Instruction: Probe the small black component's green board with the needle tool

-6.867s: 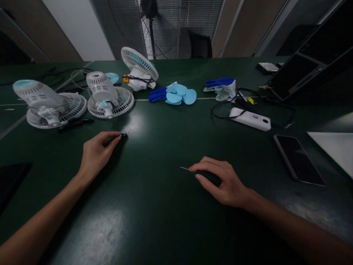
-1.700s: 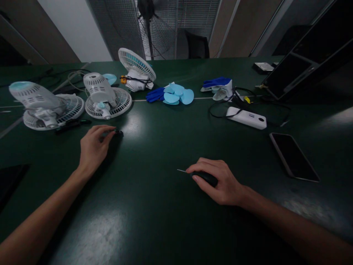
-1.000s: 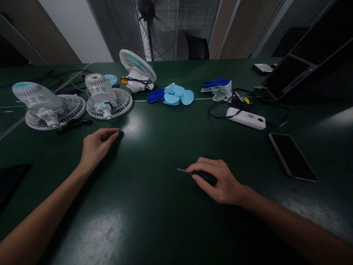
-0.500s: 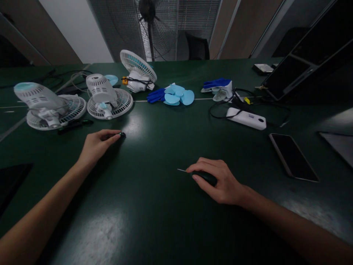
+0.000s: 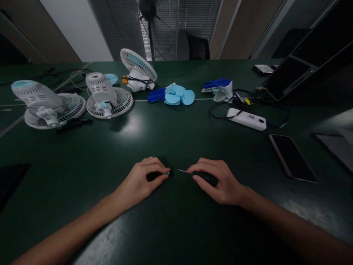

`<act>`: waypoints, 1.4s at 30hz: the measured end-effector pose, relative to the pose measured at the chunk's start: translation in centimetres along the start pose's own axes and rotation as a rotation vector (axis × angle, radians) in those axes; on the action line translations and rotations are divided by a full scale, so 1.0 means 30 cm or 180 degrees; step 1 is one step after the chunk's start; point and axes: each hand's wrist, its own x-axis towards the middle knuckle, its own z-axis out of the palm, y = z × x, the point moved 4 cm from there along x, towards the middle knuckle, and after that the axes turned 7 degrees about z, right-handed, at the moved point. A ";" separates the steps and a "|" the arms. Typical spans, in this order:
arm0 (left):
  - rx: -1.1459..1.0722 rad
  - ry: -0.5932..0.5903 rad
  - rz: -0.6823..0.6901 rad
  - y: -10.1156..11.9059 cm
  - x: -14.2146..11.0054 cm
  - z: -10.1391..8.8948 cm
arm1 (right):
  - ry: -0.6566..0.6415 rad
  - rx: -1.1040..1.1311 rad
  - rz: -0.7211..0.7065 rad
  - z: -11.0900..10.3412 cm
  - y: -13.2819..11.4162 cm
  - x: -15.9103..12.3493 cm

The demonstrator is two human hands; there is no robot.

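My right hand (image 5: 216, 180) is closed round the dark handle of a screwdriver (image 5: 204, 177), low over the green table (image 5: 154, 228). Its thin metal shaft points left. Facing that tip, my left hand (image 5: 145, 178) pinches a small dark piece with a bit of green (image 5: 168, 173) between thumb and fingers; most of it is hidden, so its kind does not show. A short gap lies between the piece and the screwdriver tip.
White fan parts (image 5: 103, 94) stand at the back left, with dark tools (image 5: 73, 125) in front. Light-blue fan blades (image 5: 178, 95) lie beside blue gloves (image 5: 156, 95). A white power strip (image 5: 246, 118), a phone (image 5: 292, 157) and a black cabinet (image 5: 300, 62) are on the right.
My left hand has moved right and nearer to me, carrying the small dark piece close to the screwdriver tip. My right hand has stayed in place with the screwdriver.
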 end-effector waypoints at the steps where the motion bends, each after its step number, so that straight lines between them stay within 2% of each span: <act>1: 0.0034 -0.0037 0.0080 0.015 -0.005 0.023 | -0.0034 0.0008 0.0000 0.001 0.001 -0.002; 3: 0.0108 -0.0084 0.0175 0.026 -0.014 0.044 | -0.0112 0.0016 0.0007 0.004 0.003 -0.005; 8: 0.0315 -0.0126 0.0500 0.024 -0.021 0.032 | -0.0331 -0.0075 0.0068 0.012 0.000 -0.001; 15: 0.1182 -0.0281 0.1060 0.040 -0.056 0.051 | -0.0548 -0.0243 0.0153 0.027 0.004 0.002; 18: 0.1369 -0.0278 0.1159 0.038 -0.067 0.059 | -0.0563 -0.0259 0.0153 0.026 0.009 -0.001; 24: 0.0373 -0.0222 0.0738 0.014 -0.034 0.046 | -0.0536 -0.0245 0.0099 0.021 -0.002 0.002; 27: 0.0096 -0.0223 0.0453 0.003 -0.020 0.037 | -0.0532 -0.0210 0.0074 0.021 -0.005 0.003; 33: -0.0035 -0.0242 0.0187 0.004 -0.011 0.030 | -0.0564 -0.0220 0.0071 0.021 -0.002 0.004; 42: -0.0021 -0.0264 0.0247 0.012 -0.011 0.027 | -0.0559 -0.0297 0.0127 0.021 0.001 0.008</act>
